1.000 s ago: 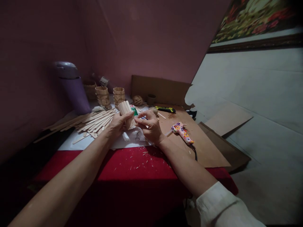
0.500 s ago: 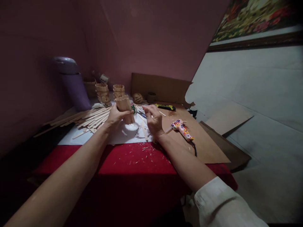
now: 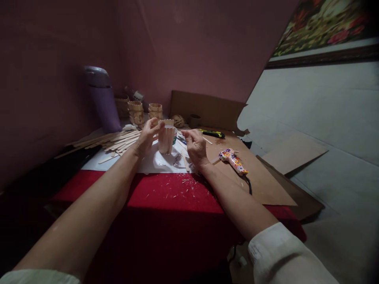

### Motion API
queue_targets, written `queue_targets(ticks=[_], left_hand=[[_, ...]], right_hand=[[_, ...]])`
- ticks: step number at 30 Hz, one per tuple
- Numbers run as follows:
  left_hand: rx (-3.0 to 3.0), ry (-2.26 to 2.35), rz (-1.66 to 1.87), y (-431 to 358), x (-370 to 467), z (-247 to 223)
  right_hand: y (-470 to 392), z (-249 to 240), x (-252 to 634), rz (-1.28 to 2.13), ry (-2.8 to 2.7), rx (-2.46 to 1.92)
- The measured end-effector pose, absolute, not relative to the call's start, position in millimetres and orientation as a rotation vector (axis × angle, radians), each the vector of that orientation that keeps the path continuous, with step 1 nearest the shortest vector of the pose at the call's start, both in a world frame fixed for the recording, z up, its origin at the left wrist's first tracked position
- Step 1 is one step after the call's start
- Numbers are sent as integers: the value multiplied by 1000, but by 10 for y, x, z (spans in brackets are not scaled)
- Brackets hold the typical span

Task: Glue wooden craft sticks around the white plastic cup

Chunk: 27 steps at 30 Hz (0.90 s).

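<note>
A cup-shaped holder of wooden craft sticks (image 3: 166, 142) stands upright on white paper (image 3: 151, 165). My left hand (image 3: 146, 136) is at its left side, fingers apart, the thumb reaching over its upper rim; the palm is away from the wall. My right hand (image 3: 196, 146) is to the right of the holder, curled with fingertips pinched together; whatever they hold, if anything, is too small to make out. Behind the holder, a white and green container (image 3: 175, 136) is partly hidden. Loose craft sticks (image 3: 127, 142) fan out left of my left hand.
Two finished-looking stick holders (image 3: 136, 112) stand behind, near a purple flask (image 3: 105, 102) and a ball of twine (image 3: 178, 120). A yellow-black cutter (image 3: 212, 133) and a flowered glue gun (image 3: 233, 161) lie on cardboard (image 3: 266, 187). Scraps litter the red cloth (image 3: 166, 197).
The stick holder has gone from tilted in my left hand's grasp to upright on the paper. My left hand has loosened and shifted up its side. My right hand stays pinched.
</note>
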State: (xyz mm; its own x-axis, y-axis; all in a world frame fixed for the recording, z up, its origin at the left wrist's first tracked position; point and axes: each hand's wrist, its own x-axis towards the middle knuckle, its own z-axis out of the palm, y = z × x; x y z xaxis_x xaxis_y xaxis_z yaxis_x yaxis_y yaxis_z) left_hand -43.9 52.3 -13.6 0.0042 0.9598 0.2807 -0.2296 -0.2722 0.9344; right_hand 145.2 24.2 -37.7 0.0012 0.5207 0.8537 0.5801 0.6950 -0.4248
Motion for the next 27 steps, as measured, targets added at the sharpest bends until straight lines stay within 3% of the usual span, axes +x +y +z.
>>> queue_targets(ticks=[14, 27], left_hand=[[1492, 780, 1295, 513, -433, -205], [1568, 851, 1201, 392, -407, -172]], right_hand=[[206, -382, 1426, -247, -1796, -874], [165, -353, 1413, -181, -1837, -903]])
